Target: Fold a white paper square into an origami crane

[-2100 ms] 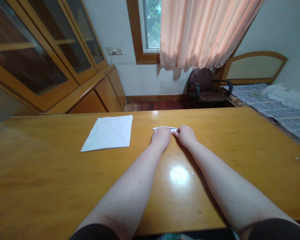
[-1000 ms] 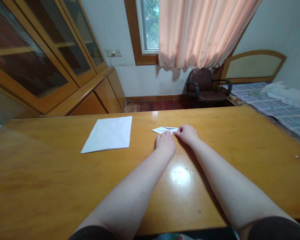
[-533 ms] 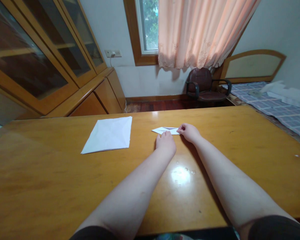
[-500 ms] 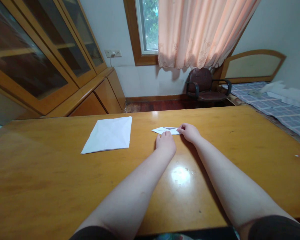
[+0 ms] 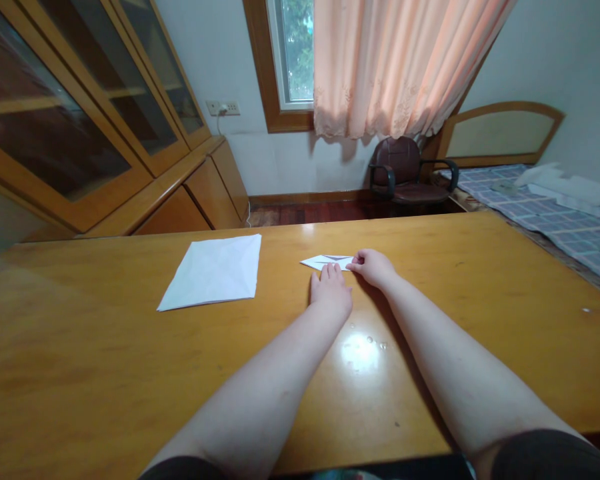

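Observation:
A small folded piece of white paper lies on the wooden table, its pointed end to the left and an open crease along its top. My left hand rests at its near edge, fingers stretched out with the tips on the paper. At the right end my right hand pinches the paper between thumb and fingers, which hide that end. To the left, apart from both hands, lie square white sheets, seemingly a thin stack with faint creases.
The glossy wooden table fills the foreground. Beyond its far edge stand a brown armchair and, at right, a bed with a checked cover. A glass-fronted cabinet runs along the left. A tiny white scrap lies at far right.
My right hand's fingertips have shifted slightly left along the folded paper's end. My left hand stays at its near edge. The whole view has shifted a little.

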Motion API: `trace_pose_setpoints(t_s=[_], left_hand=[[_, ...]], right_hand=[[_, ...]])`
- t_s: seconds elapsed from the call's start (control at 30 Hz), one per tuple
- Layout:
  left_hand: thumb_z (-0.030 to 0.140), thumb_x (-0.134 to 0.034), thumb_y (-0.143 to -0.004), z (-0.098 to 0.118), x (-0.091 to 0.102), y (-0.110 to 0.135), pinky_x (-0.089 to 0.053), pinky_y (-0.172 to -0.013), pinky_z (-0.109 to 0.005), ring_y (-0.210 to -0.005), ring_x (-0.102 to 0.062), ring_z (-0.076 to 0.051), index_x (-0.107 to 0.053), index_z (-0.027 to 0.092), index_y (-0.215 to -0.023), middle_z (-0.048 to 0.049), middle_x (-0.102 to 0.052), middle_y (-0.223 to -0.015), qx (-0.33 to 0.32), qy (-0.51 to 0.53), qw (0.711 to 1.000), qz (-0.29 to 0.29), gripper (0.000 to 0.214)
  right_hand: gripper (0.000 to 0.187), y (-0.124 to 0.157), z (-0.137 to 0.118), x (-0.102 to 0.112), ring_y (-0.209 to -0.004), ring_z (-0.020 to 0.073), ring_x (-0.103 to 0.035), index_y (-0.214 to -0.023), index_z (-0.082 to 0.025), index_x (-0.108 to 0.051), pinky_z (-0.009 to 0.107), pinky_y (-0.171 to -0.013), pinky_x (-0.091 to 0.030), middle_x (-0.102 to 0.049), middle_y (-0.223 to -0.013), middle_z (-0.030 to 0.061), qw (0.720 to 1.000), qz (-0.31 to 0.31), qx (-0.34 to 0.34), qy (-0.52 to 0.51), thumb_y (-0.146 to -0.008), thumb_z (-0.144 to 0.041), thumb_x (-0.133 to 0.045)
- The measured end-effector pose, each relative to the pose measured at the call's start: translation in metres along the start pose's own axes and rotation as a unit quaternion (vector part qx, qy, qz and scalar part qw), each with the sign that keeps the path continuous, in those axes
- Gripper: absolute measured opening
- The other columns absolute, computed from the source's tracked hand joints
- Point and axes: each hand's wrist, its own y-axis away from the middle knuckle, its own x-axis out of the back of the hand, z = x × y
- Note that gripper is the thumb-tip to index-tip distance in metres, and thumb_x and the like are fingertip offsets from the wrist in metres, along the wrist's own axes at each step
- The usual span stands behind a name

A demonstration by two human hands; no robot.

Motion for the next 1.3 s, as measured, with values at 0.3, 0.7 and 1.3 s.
trace_pose_setpoints(t_s=[0.3, 0.7, 1.3], left_hand=[[0.039, -0.036, -0.092, -0.002, 0.007, 0.001, -0.019, -0.113, -0.050, -0.141, -0.023, -0.027, -0.028, 0.014, -0.146, -0.0171, -0.026, -0.153, -0.013, 0.003, 1.000, -0.008, 0.060], [0.048, -0.042, -0.089, -0.007, 0.011, 0.000, -0.022, -0.110, -0.050, -0.137, -0.029, -0.029, -0.031, 0.017, -0.145, -0.0186, -0.033, -0.149, -0.033, 0.003, 0.999, 0.001, 0.066], [0.050, -0.049, -0.087, 0.003, 0.011, 0.002, -0.038, -0.097, -0.039, -0.127, -0.038, -0.031, -0.042, 0.007, -0.137, -0.0236, -0.043, -0.139, 0.057, -0.024, 0.998, 0.023, 0.066]], right_hand=[[0.024, 0.001, -0.001, 0.001, -0.066, 0.0132, -0.055, -0.075, -0.020, -0.064, 0.024, -0.056, -0.032, -0.067, -0.075, 0.0019, 1.000, 0.002, 0.005, 0.015, -0.075, -0.044, -0.067], [0.024, 0.001, -0.002, 0.001, -0.066, 0.0134, -0.056, -0.074, -0.020, -0.064, 0.024, -0.058, -0.033, -0.068, -0.076, 0.0025, 1.000, 0.003, 0.010, 0.026, -0.076, -0.044, -0.066], [0.022, 0.001, -0.001, 0.000, -0.065, 0.0132, -0.054, -0.072, -0.021, -0.064, 0.025, -0.056, -0.031, -0.066, -0.076, 0.0008, 1.000, 0.006, 0.005, 0.010, -0.074, -0.042, -0.068]])
